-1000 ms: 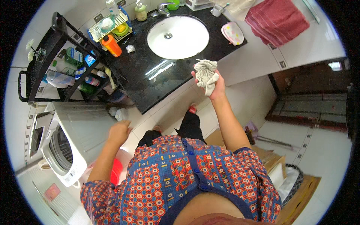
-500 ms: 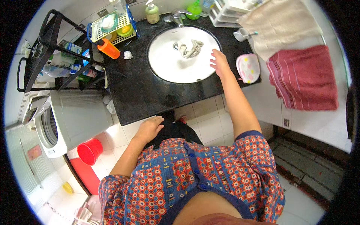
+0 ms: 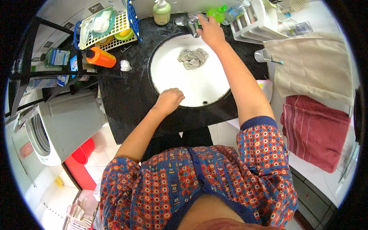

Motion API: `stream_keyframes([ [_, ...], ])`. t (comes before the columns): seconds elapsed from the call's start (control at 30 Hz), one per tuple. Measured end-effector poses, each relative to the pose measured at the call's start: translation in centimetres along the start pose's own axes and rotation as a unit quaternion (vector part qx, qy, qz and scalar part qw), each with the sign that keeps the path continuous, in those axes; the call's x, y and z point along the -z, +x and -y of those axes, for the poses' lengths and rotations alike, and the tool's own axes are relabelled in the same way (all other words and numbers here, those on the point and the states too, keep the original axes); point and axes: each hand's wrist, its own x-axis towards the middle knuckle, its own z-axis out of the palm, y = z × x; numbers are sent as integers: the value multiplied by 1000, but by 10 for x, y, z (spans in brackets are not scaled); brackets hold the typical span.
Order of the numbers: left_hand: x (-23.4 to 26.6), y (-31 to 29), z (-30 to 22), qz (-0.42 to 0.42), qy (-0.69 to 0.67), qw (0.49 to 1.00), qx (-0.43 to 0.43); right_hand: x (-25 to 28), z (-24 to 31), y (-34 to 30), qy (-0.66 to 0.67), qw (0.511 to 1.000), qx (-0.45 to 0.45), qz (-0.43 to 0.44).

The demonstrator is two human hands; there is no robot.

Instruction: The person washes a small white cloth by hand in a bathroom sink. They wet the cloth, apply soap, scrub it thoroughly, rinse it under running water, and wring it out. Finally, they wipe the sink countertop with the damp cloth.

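At the back of the sink, my right hand reaches over the chrome faucet. Its fingers are bent round the faucet's lever side, and they partly hide it. Over the near-left rim of the white oval sink is my left hand, its fingers curled in and nothing seen in them. A crumpled, greyish-white wet-looking cloth lies in the basin near the drain, apart from both hands. No stream of water can be made out.
Left of the sink stand an orange bottle, a white crumpled lump and a yellow rack. Behind are a pump bottle and a green bottle. White drawers, a cup and hanging towels flank the right.
My right hand has gone from the sink's right rim up to the faucet. My left hand has risen from beside my body to the near-left rim. The view has moved closer to the counter.
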Motion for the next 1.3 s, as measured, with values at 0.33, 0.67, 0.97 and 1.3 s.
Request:
stream_keyframes([
  [0.33,-51,75,44,-15,-68,989,128,-12,-45,75,-62,970,181,148],
  [0.67,-125,203,87,-120,-8,960,253,23,-24,70,-42,973,169,152],
  [0.97,-76,267,101,-226,-384,855,264,-92,-86,-60,350,908,-113,200],
  [1.3,-5,193,76,-411,-342,784,314,-187,-49,-14,379,864,-109,313],
])
